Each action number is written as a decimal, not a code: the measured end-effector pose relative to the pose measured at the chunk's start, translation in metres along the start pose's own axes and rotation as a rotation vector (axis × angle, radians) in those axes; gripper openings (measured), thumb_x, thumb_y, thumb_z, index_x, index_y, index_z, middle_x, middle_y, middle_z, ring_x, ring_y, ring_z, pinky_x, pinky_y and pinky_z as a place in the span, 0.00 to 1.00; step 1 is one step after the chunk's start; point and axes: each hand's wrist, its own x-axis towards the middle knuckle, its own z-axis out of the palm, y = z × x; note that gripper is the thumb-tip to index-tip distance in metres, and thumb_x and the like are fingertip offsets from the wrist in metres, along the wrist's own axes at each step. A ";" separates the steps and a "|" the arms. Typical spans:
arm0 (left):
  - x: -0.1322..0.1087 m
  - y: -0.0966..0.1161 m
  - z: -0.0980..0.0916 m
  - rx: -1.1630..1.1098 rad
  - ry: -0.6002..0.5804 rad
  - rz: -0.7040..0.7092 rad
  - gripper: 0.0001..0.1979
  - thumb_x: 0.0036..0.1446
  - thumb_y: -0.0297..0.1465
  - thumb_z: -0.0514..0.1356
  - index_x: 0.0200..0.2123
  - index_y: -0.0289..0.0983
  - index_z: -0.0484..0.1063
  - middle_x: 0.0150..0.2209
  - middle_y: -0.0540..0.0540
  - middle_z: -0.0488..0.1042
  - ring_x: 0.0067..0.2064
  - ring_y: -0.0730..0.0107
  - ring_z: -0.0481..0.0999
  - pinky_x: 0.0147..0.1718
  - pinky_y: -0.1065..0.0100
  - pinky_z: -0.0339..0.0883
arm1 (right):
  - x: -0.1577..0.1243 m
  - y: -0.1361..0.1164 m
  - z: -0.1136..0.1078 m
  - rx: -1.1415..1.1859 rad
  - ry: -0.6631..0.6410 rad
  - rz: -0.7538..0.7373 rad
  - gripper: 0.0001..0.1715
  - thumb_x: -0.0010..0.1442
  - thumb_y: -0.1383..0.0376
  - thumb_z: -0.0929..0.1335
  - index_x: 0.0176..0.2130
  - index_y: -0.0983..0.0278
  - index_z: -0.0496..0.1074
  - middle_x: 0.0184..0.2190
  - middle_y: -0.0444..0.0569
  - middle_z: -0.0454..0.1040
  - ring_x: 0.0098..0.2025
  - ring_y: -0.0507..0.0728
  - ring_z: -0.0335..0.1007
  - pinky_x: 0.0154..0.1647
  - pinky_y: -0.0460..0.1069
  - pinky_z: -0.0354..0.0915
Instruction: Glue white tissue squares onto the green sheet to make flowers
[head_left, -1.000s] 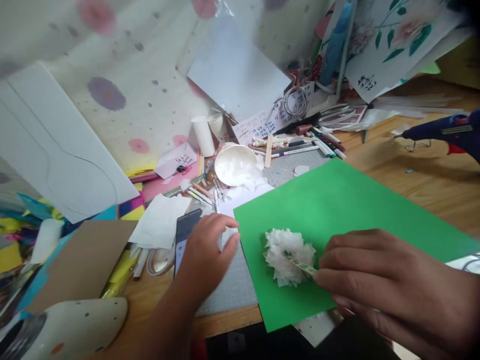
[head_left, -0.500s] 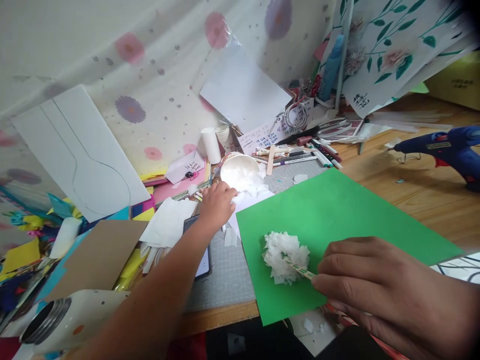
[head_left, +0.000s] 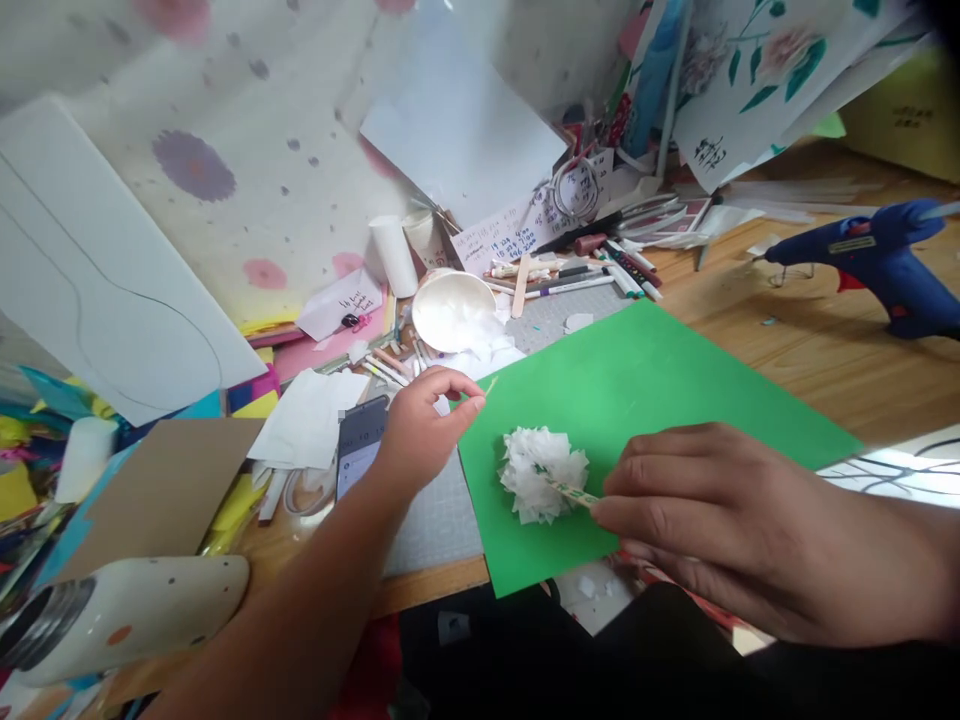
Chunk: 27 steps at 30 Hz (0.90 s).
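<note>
My right hand [head_left: 690, 520] pinches a thin patterned stick [head_left: 570, 490], like a stem, and its far end runs into a ruffled flower of white paper [head_left: 541, 465]. The flower hangs over a green sheet [head_left: 630, 370] at the table edge. My left hand [head_left: 427, 430] is closed in a pinch on a thin yellow-green sliver [head_left: 491, 385], too small to identify. Beyond that hand, a white paper bowl [head_left: 454, 310] lies tilted, white paper pieces [head_left: 487, 350] spilling from its mouth.
A blue glue gun [head_left: 855, 250] stands on the wood at right. Pens [head_left: 630, 270] and a wooden stick [head_left: 520, 287] lie at the back. On the left are a phone [head_left: 360, 440], cardboard [head_left: 161, 490] and a spotted bottle [head_left: 150, 610] on its side.
My left hand has drawn back from the bowl and now pinches the thin sliver beside the green sheet. The right hand keeps hold of the flower's stick. The camera view has shifted.
</note>
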 end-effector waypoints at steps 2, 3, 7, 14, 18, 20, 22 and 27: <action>-0.016 0.012 0.007 -0.058 -0.009 0.041 0.03 0.54 0.27 0.60 0.28 0.38 0.72 0.33 0.49 0.75 0.38 0.68 0.74 0.41 0.64 0.68 | -0.001 0.001 0.000 0.015 -0.024 0.001 0.11 0.63 0.70 0.60 0.44 0.65 0.67 0.31 0.50 0.72 0.34 0.55 0.68 0.34 0.48 0.63; -0.023 0.017 0.010 -0.070 -0.015 0.079 0.03 0.54 0.26 0.60 0.28 0.38 0.73 0.33 0.48 0.76 0.38 0.68 0.74 0.42 0.63 0.67 | -0.001 0.001 0.000 0.019 -0.034 0.003 0.11 0.63 0.71 0.61 0.45 0.65 0.67 0.31 0.50 0.72 0.33 0.55 0.68 0.33 0.48 0.63; -0.041 0.025 0.022 -0.059 -0.040 0.201 0.04 0.55 0.24 0.61 0.29 0.39 0.73 0.36 0.48 0.77 0.40 0.66 0.73 0.43 0.59 0.63 | -0.001 0.001 -0.001 0.013 -0.037 0.015 0.11 0.62 0.71 0.63 0.46 0.66 0.67 0.31 0.51 0.72 0.34 0.55 0.68 0.33 0.48 0.62; -0.044 0.026 0.026 -0.023 -0.055 0.276 0.05 0.57 0.24 0.60 0.30 0.39 0.72 0.37 0.49 0.79 0.41 0.66 0.73 0.43 0.59 0.62 | 0.002 0.002 -0.001 -0.003 -0.067 0.005 0.07 0.63 0.69 0.63 0.41 0.67 0.69 0.33 0.53 0.74 0.37 0.57 0.71 0.36 0.51 0.65; -0.045 0.028 0.026 -0.009 -0.056 0.296 0.07 0.57 0.23 0.59 0.29 0.39 0.73 0.37 0.50 0.79 0.41 0.66 0.73 0.42 0.60 0.61 | -0.002 -0.002 -0.001 -0.030 0.044 0.008 0.09 0.63 0.68 0.62 0.43 0.65 0.68 0.33 0.52 0.75 0.39 0.57 0.73 0.39 0.51 0.67; -0.045 0.029 0.025 0.007 -0.069 0.313 0.08 0.58 0.23 0.59 0.29 0.39 0.73 0.38 0.50 0.79 0.41 0.66 0.73 0.42 0.59 0.60 | -0.003 -0.003 -0.002 -0.050 0.132 0.060 0.08 0.63 0.68 0.62 0.43 0.64 0.67 0.33 0.51 0.75 0.38 0.56 0.73 0.39 0.51 0.68; -0.046 0.029 0.025 0.019 -0.077 0.329 0.08 0.58 0.24 0.59 0.28 0.40 0.74 0.39 0.50 0.79 0.42 0.66 0.73 0.42 0.59 0.59 | -0.002 -0.003 -0.003 -0.041 0.164 0.115 0.08 0.63 0.68 0.62 0.42 0.63 0.67 0.32 0.50 0.75 0.36 0.55 0.73 0.37 0.50 0.68; -0.046 0.028 0.026 0.029 -0.090 0.338 0.08 0.58 0.25 0.59 0.28 0.39 0.74 0.39 0.48 0.79 0.43 0.65 0.72 0.42 0.59 0.57 | 0.010 0.001 -0.003 0.015 0.071 0.095 0.06 0.63 0.70 0.62 0.40 0.68 0.68 0.29 0.51 0.73 0.32 0.54 0.71 0.32 0.48 0.65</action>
